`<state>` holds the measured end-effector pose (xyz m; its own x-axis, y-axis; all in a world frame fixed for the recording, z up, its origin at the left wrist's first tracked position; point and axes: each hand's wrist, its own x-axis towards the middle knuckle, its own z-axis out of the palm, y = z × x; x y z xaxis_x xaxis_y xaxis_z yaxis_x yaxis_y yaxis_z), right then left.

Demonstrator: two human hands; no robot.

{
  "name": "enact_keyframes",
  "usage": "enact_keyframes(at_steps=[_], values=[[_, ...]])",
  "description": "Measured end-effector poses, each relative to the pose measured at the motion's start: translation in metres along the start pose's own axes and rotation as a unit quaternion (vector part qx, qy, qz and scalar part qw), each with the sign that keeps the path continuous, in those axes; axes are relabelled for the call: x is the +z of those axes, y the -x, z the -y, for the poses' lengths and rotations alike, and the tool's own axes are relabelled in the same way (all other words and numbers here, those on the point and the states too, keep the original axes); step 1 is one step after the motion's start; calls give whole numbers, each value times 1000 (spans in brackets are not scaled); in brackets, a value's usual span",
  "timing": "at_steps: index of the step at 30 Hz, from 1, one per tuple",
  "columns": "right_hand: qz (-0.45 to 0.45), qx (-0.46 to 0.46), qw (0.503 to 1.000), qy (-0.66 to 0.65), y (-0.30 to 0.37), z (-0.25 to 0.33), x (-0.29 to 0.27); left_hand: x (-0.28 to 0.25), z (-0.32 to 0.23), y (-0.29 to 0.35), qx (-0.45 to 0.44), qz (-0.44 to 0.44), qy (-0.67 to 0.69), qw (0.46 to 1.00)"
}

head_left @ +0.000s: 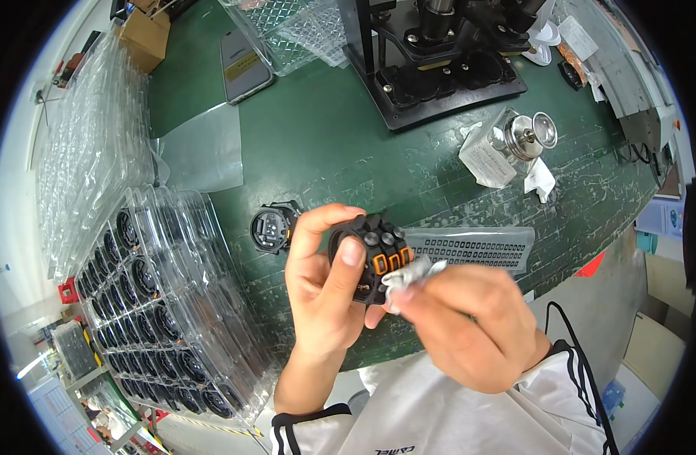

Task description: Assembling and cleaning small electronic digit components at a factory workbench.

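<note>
A stack of black watch cases (374, 241) with three orange-rimmed side buttons is in my left hand (323, 284), its fingers and thumb wrapped round the cases. Pinched in my right hand (473, 322) is a crumpled white wipe (408, 277), touching the stack's lower right side beside the orange rims. My right fingers are slightly blurred. Just left of my left hand, another black watch case (272, 229) lies on the green table with its inside facing up. Behind my right hand lies a clear sheet (477, 249) with rows of small black pieces, partly covered.
Stacked clear trays of black watch cases (166, 303) stand at left, below a pile of clear plastic trays (90, 144). A phone (245, 68), a black press fixture (446, 83) and a glass dispenser bottle (518, 136) stand or lie farther back on the green table (317, 136).
</note>
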<state>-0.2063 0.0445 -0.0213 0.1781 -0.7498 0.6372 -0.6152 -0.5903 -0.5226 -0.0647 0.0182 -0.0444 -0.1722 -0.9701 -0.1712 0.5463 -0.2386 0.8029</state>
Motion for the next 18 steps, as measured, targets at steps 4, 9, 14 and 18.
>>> enact_keyframes(at_steps=[4,9,14,18], values=[[16,74,988,-137,-3,-11,-20,-3,-7,5,-23,38,91,995],[-27,127,976,-176,-7,-17,-22,-14,-1,2,-62,132,139,980],[43,129,966,-221,-13,-7,-14,-14,3,1,-50,116,162,979],[49,148,970,-188,-9,-3,-9,-9,-1,3,-46,48,69,995]])
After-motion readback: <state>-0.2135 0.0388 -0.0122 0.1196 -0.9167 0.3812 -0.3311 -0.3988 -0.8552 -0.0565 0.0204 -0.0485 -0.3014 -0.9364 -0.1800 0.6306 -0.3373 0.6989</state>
